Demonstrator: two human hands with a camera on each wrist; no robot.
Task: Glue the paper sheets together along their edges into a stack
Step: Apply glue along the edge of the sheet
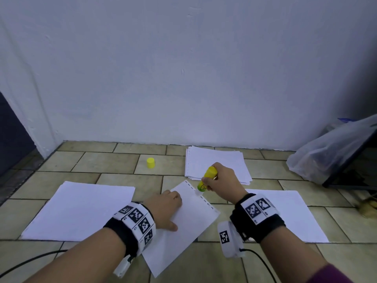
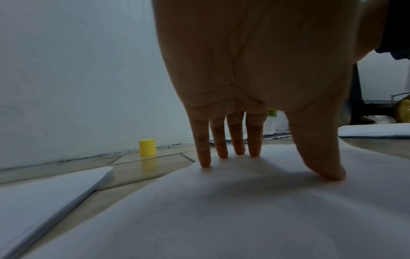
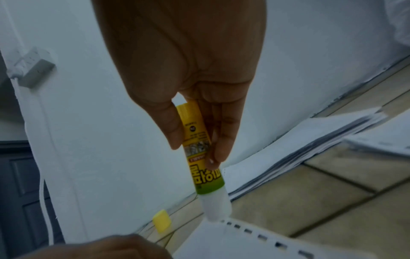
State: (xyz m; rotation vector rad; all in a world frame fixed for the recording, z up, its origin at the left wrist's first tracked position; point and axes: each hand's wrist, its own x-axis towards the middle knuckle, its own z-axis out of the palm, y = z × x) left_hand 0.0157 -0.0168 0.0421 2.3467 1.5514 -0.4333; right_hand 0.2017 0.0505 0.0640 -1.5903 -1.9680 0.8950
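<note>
**Paper sheet pinned, glue tip at its perforated edge**

The paper sheet (image 1: 189, 219) is pressed to the floor (image 1: 106, 162) by the flat left hand (image 1: 165, 207). The glue stick (image 1: 206, 179) is pinched in the right hand (image 1: 223, 179), tip touching the sheet's far right edge, which runs diagonally back toward the person.

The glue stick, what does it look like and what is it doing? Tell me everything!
The glue stick is a yellow tube with a green band and black lettering near its clear white tip. Its cap is off. The right hand grips it by the upper part, tilted, tip down. The tip touches the punched edge of the paper sheet on the floor.
</note>
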